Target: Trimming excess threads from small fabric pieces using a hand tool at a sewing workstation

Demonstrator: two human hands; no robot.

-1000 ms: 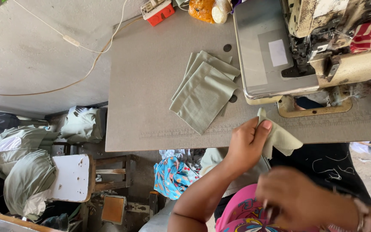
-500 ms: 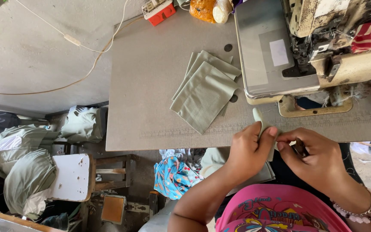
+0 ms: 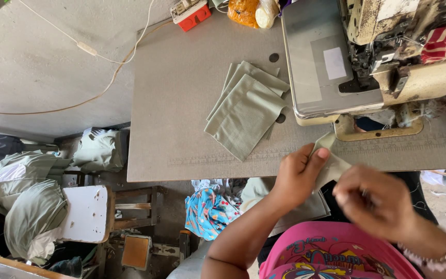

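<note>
A: Where was the fabric piece (image 3: 331, 164)?

B: Lower right of centre, at the bench (image 3: 181, 103) front edge, pinched by the left hand (image 3: 296, 175). The right hand (image 3: 378, 206) was closed on its lower end, blurred.

A: Surroundings?

B: A stack of olive fabric pieces (image 3: 246, 111) lay at centre; the sewing machine (image 3: 378, 57) stood upper right, a white stool (image 3: 86, 212) lower left.

My left hand (image 3: 298, 175) was raised just off the near edge of the desk (image 3: 181, 103), forearm slanting up from below, thumb and fingers pinched together with the index fingertip pointing toward the machine side. My right hand (image 3: 375, 201) hovered close beside it, knuckles up, fingers curled inward, blurred, a beaded bracelet at the wrist. The two hands were nearly touching.
</note>
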